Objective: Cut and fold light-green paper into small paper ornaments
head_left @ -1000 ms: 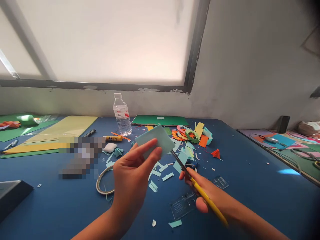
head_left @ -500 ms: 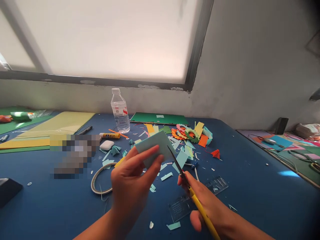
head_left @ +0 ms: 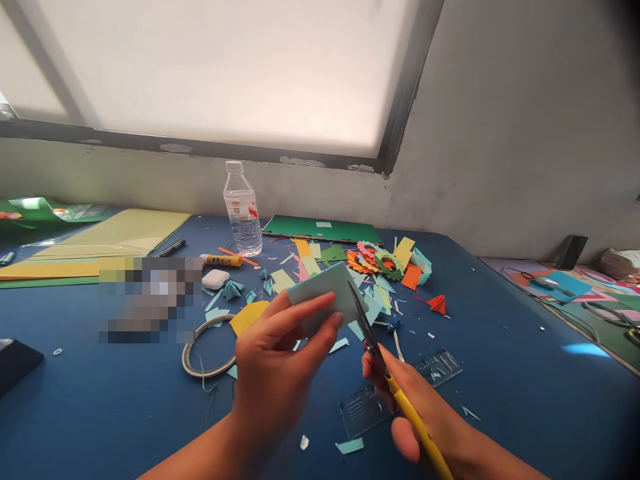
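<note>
My left hand pinches a folded light-blue paper between thumb and fingers, holding it up above the blue table. In my right hand are yellow-handled scissors; their dark blades point up and left and meet the paper's right edge. Below the hands lie a clear plastic ruler and small blue paper scraps.
A water bottle stands at the back by a green sheet. Colourful paper cut-outs, a glue stick, a white earbud case, a tape ring and yellow sheets lie around. A second table is right.
The scissor blades have moved further along the paper's right edge. Both hands shifted slightly right and lower in view as the camera turned.
</note>
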`<state>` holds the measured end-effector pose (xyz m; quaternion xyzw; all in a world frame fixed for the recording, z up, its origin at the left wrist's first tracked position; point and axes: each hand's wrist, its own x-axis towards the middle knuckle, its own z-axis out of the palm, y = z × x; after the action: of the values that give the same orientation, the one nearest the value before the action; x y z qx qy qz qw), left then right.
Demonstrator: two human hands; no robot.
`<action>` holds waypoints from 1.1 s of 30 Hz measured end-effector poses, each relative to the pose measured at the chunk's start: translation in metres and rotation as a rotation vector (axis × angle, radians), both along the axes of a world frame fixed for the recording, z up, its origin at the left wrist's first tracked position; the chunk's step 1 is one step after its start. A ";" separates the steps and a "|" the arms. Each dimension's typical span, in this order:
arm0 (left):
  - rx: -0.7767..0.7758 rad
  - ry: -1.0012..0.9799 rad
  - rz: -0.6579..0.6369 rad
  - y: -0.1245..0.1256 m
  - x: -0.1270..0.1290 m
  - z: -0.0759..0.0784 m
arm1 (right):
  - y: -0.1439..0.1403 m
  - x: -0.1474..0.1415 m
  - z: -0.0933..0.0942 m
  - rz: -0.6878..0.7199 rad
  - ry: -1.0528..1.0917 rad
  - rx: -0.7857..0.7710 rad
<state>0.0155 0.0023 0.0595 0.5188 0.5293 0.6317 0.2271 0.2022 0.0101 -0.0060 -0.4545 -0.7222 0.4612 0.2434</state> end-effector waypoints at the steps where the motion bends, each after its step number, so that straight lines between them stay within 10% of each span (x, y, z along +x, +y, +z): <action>1: -0.003 -0.004 0.000 0.000 0.000 0.000 | -0.001 -0.001 0.000 -0.010 0.007 0.012; 33: 0.031 -0.034 -0.017 -0.001 0.000 0.004 | -0.005 -0.010 0.030 0.086 0.069 -0.170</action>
<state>0.0151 0.0014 0.0632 0.5159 0.5114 0.6464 0.2333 0.1923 0.0047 0.0238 -0.4260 -0.6904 0.5463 0.2083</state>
